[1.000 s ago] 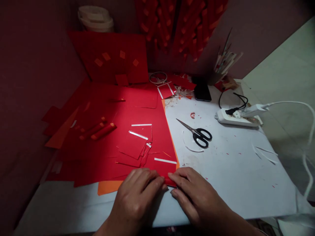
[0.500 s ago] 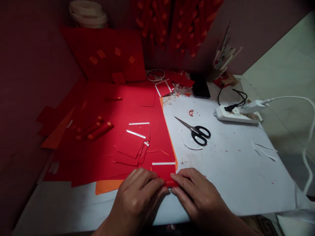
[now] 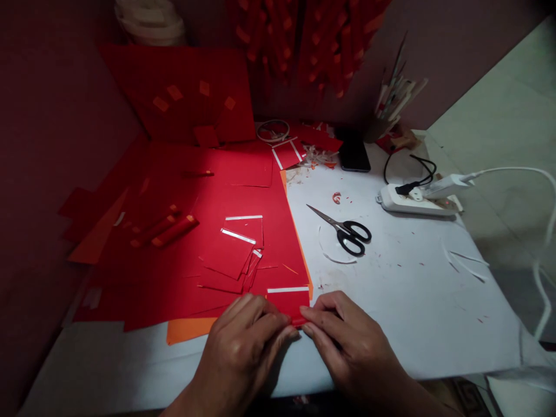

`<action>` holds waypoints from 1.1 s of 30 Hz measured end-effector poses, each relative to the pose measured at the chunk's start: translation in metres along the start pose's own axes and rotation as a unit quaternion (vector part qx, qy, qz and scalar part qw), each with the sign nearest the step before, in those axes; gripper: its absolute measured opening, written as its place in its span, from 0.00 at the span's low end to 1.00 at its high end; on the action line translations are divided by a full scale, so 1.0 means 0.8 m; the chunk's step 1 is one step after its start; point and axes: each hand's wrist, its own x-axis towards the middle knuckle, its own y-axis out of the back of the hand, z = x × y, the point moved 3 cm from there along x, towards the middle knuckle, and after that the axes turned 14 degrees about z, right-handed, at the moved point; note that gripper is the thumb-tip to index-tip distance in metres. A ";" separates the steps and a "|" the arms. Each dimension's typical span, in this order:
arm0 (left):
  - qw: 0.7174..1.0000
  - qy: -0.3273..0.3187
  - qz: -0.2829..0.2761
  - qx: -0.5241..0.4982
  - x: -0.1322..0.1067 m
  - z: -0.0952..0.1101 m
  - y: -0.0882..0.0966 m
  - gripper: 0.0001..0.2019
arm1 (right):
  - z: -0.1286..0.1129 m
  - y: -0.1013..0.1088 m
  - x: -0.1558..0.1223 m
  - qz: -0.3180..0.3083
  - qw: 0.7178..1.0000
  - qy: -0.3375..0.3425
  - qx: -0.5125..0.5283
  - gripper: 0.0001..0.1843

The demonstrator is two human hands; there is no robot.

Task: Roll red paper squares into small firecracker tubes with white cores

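Observation:
A piece of red paper with a white strip along its far edge lies at the table's front. Its near edge is curled into a small roll, pinched between the fingers of both hands. My left hand grips the roll's left end, and my right hand grips the right end. Both thumbs are partly hidden below the paper. Just beyond my left hand lies a loose pile of similar red paper pieces, some with white strips. Scissors with black handles rest on the white table to the right.
Large red sheets cover the table's left side, with red paper rolls on them. A phone, a white power strip with cables, and a holder of pens stand at the back right. Red rolls hang above.
The near edge of the red paper is curled slightly further, with my fingers closer in around it. The whole view has shifted slightly.

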 end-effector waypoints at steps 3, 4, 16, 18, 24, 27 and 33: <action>1.000 0.008 0.004 -0.002 0.000 -0.001 -0.001 0.05 | 0.000 0.000 0.002 0.000 1.000 -0.018 0.005 0.12; 1.000 0.012 0.005 -0.002 0.000 -0.001 -0.001 0.05 | 0.000 0.000 0.003 0.002 1.000 -0.019 0.005 0.12; 0.999 0.047 -0.014 0.013 0.010 0.001 0.000 0.11 | 0.000 0.000 0.005 0.022 1.000 -0.002 0.004 0.11; 0.998 0.051 -0.019 0.014 0.010 0.001 0.000 0.13 | -0.002 0.003 0.005 0.029 0.999 0.023 -0.015 0.10; 0.998 0.058 -0.027 0.012 0.013 0.001 0.002 0.14 | -0.010 0.005 0.007 -0.005 0.983 0.150 -0.109 0.14; 0.998 0.058 -0.023 0.009 0.014 0.001 0.001 0.14 | -0.009 0.003 0.005 -0.028 0.977 0.166 -0.134 0.13; 0.999 0.049 -0.020 0.011 0.012 -0.002 -0.003 0.13 | -0.012 0.000 0.004 -0.049 0.974 0.154 -0.156 0.14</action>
